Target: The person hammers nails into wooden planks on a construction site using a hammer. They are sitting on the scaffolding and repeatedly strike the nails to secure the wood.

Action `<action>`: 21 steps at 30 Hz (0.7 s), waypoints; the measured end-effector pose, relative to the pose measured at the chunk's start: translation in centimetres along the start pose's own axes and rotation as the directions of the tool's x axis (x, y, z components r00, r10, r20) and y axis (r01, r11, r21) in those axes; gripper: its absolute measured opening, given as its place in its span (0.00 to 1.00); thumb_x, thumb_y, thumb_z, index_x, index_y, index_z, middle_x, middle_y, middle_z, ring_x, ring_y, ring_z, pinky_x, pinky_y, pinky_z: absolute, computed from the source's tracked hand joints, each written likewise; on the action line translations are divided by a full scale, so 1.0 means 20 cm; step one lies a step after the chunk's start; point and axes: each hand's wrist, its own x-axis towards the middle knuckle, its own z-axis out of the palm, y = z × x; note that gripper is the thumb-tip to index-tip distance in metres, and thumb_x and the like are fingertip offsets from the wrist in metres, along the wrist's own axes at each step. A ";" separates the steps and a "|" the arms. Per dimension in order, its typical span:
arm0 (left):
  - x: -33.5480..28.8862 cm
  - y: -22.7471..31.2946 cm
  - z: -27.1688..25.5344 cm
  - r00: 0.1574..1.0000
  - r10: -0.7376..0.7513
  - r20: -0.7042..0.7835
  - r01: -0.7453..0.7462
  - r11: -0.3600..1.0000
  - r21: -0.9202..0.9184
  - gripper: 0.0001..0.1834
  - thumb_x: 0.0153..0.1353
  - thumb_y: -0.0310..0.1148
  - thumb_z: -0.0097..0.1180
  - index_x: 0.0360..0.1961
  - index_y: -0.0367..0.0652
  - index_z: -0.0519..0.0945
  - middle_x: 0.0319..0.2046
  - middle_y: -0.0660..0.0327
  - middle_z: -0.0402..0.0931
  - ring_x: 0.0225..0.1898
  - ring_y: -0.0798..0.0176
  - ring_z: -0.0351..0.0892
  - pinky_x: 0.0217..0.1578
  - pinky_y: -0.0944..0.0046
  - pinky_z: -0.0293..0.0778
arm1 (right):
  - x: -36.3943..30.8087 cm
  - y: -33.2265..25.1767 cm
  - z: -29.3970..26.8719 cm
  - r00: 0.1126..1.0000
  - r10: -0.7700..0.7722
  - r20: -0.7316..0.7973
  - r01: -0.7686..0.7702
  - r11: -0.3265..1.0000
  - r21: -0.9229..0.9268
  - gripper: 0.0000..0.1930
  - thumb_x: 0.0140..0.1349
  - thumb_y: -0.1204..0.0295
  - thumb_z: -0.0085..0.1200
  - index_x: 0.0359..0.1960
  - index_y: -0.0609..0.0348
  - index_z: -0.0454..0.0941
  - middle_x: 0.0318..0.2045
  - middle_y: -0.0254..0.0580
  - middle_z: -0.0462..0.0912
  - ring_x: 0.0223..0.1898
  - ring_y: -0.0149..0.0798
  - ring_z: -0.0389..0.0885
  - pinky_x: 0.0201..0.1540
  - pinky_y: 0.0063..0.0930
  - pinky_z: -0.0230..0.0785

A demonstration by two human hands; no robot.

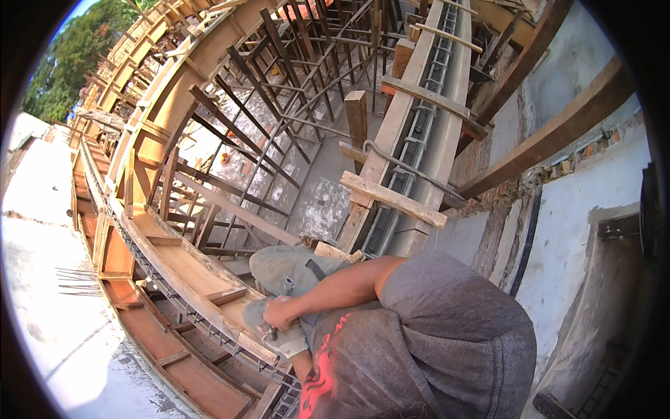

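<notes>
My two hands meet at my jeans-clad knee, low in the middle of the head view. My right hand (278, 312) is bare and closed, its fingers curled by the gloved hand; whatever lies inside them is hidden. Just below it is my left hand (289, 343), in a pale knit glove (296, 338). A small dark object (267, 331) shows between the two hands, too small to name. The left fingers are mostly covered. Beside the hands runs a curved wooden formwork (202, 290) with short cross pieces.
Right of my legs, a straight timber form holds a steel rebar cage (419, 129). Wooden battens (394, 199) and a bent metal bar (412, 171) lie across it. Many props (279, 133) stand below. Thick slanting timbers (551, 133) cross by the wall. Rebar ends (77, 281) jut at left.
</notes>
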 end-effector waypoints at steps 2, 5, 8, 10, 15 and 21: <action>0.00 0.01 0.01 1.000 -0.001 0.000 0.001 1.000 0.010 0.42 0.66 0.64 0.40 0.62 0.34 0.66 0.56 0.52 0.69 0.55 0.54 0.67 0.56 0.54 0.61 | -0.02 0.00 -0.04 0.999 -0.039 0.034 0.039 0.999 0.013 0.15 0.44 0.73 0.62 0.37 0.60 0.88 0.34 0.54 0.87 0.41 0.52 0.87 0.41 0.46 0.79; 0.00 0.00 0.02 1.000 -0.019 0.003 0.019 1.000 0.012 0.42 0.66 0.64 0.41 0.62 0.34 0.67 0.55 0.52 0.69 0.54 0.54 0.67 0.55 0.54 0.61 | -0.03 0.01 -0.06 0.997 -0.061 0.044 0.060 0.998 0.017 0.15 0.45 0.72 0.62 0.37 0.59 0.88 0.34 0.54 0.87 0.41 0.53 0.87 0.41 0.47 0.79; -0.01 0.00 0.03 1.000 -0.030 0.004 0.030 0.999 0.022 0.41 0.66 0.64 0.41 0.62 0.34 0.67 0.55 0.52 0.69 0.53 0.54 0.67 0.54 0.55 0.62 | -0.03 0.02 -0.08 0.996 -0.079 0.040 0.077 0.995 0.063 0.14 0.45 0.72 0.62 0.36 0.61 0.87 0.34 0.55 0.87 0.41 0.54 0.87 0.41 0.47 0.78; -0.03 0.00 0.01 0.999 -0.032 0.003 0.032 0.999 0.018 0.41 0.66 0.64 0.41 0.61 0.34 0.67 0.54 0.52 0.69 0.53 0.54 0.68 0.54 0.55 0.62 | -0.05 0.02 -0.11 0.998 -0.060 0.014 0.057 0.987 0.148 0.13 0.46 0.72 0.61 0.35 0.62 0.87 0.34 0.55 0.87 0.41 0.54 0.87 0.41 0.48 0.78; -0.08 0.00 0.00 0.999 -0.050 -0.018 0.051 0.998 0.026 0.41 0.66 0.63 0.42 0.60 0.34 0.68 0.53 0.52 0.70 0.51 0.55 0.68 0.52 0.55 0.63 | -0.08 0.04 -0.18 0.998 -0.021 -0.060 0.027 0.996 0.090 0.13 0.44 0.72 0.63 0.34 0.65 0.87 0.33 0.55 0.87 0.40 0.52 0.88 0.39 0.46 0.79; -0.09 0.00 0.02 0.996 -0.078 -0.034 0.079 0.996 0.052 0.40 0.66 0.63 0.42 0.59 0.34 0.68 0.51 0.53 0.70 0.49 0.55 0.69 0.50 0.56 0.64 | -0.04 0.07 -0.08 0.996 0.045 0.076 -0.049 0.997 0.052 0.11 0.43 0.78 0.65 0.31 0.66 0.87 0.30 0.50 0.88 0.35 0.45 0.89 0.36 0.41 0.82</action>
